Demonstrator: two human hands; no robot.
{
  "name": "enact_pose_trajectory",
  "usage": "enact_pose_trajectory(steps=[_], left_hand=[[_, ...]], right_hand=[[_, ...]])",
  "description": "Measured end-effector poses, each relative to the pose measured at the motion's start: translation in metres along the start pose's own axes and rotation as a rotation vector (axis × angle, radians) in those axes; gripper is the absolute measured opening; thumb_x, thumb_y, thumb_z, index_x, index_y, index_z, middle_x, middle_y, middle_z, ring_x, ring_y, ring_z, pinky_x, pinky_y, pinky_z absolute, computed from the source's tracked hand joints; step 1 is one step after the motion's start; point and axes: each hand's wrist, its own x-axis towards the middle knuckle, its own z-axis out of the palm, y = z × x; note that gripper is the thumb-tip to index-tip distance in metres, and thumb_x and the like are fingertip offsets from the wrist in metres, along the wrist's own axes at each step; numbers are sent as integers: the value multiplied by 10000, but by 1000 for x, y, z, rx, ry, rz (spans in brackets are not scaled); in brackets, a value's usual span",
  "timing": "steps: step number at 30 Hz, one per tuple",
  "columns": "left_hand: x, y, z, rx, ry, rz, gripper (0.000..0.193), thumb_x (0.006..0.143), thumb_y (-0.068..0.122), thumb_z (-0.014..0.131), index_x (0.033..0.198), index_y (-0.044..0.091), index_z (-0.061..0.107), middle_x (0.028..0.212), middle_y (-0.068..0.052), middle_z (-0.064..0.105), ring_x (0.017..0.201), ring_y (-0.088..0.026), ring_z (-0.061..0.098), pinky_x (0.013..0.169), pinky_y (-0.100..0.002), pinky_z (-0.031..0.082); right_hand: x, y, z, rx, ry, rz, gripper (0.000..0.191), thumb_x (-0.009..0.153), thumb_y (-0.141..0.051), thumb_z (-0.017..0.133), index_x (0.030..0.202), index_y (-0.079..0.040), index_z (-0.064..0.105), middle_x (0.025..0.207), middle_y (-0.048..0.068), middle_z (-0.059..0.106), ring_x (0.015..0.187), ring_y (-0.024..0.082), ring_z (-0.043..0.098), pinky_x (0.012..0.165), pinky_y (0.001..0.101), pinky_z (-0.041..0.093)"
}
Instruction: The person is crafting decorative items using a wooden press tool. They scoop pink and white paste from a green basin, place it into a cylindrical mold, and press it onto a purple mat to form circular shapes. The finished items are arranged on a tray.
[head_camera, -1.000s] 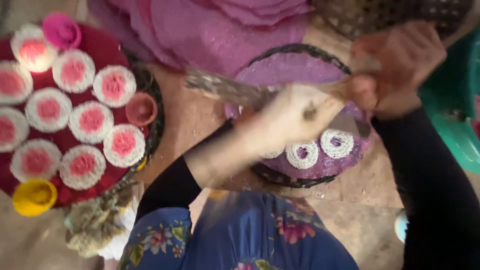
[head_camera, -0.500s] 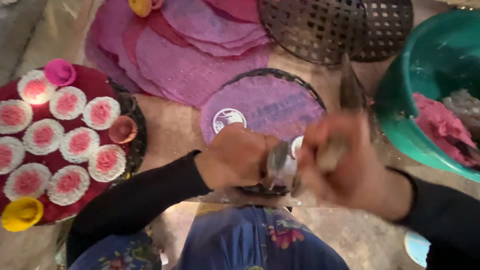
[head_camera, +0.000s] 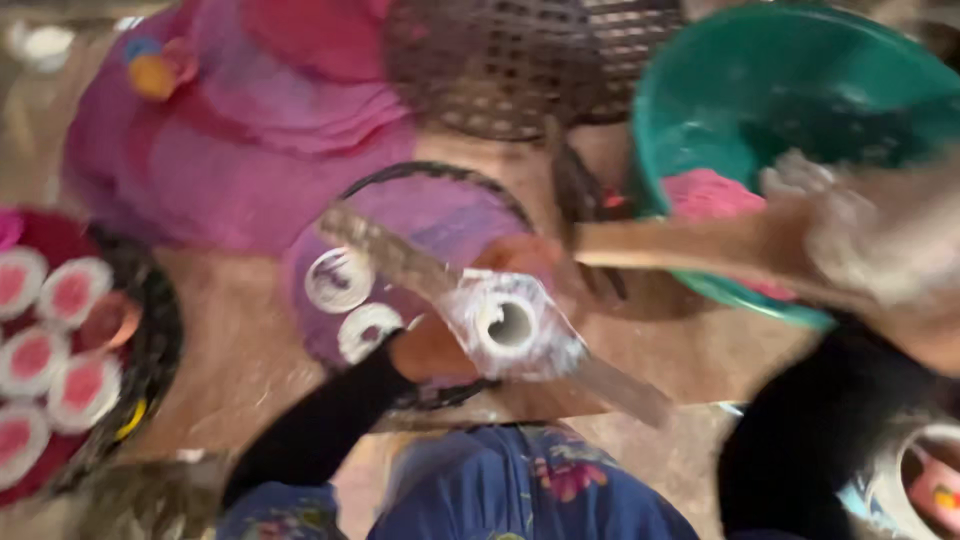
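Strip (head_camera: 420, 265) of metal runs slantwise over the purple tray (head_camera: 400, 215), carrying a white ring (head_camera: 508, 322); left hand (head_camera: 440, 345) fingers clamp it underneath. Right hand (head_camera: 880, 250), fingers blurred, reaches the green basin (head_camera: 720, 90).

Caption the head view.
Left hand holds a flour-dusted round press over a purple cloth-lined tray; right hand reaches into a teal basin.

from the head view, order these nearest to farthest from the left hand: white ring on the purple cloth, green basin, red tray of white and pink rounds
From the left hand:
1. White ring, just left of the hand on the purple cloth.
2. Green basin, up at the right.
3. Red tray of rounds, at the far left edge.
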Motion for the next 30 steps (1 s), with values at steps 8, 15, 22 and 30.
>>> enact_pose_trajectory(steps=[8, 15, 22, 30], left_hand=[[35, -30, 27, 107, 479, 18, 310, 882, 255, 732, 1145, 99, 678, 1194, -119, 659, 1089, -313, 670, 927, -454, 496], [-71, -45, -91, 163, 554, 141, 294, 949, 181, 719, 1220, 91, 650, 1334, -124, 615, 1219, -302, 649, 1051, -457, 474], [-34, -13, -69, 58, 390, 180, 372, 898, 218, 747, 1211, 64, 616, 1305, -28, 641, 1243, -182, 650, 1223, -376, 439], [-26, -5, -60, 546, 543, 212, 343, 806, 176, 800, 1109, 39, 715, 1099, -53, 715, 1047, -216, 683, 1057, -316, 545]], right_hand=[[23, -39, 84, 769, -185, 1067, 224, 1092, -284, 586, 1163, -75, 622, 1081, 11, 649, 999, 141, 603, 942, 335, 487], [126, -56, -76, -857, -862, 199, 67, 1040, -104, 658, 1095, -90, 692, 1170, 71, 727, 1135, 233, 706, 981, 356, 548], [151, 151, -168, -2066, -1209, 20, 179, 893, -310, 668, 845, -189, 790, 882, 70, 776, 811, 261, 752, 663, 441, 530], [160, 194, -166, -1986, -1387, -137, 174, 863, -245, 662, 754, -196, 789, 762, 82, 760, 676, 280, 734, 501, 478, 450]])
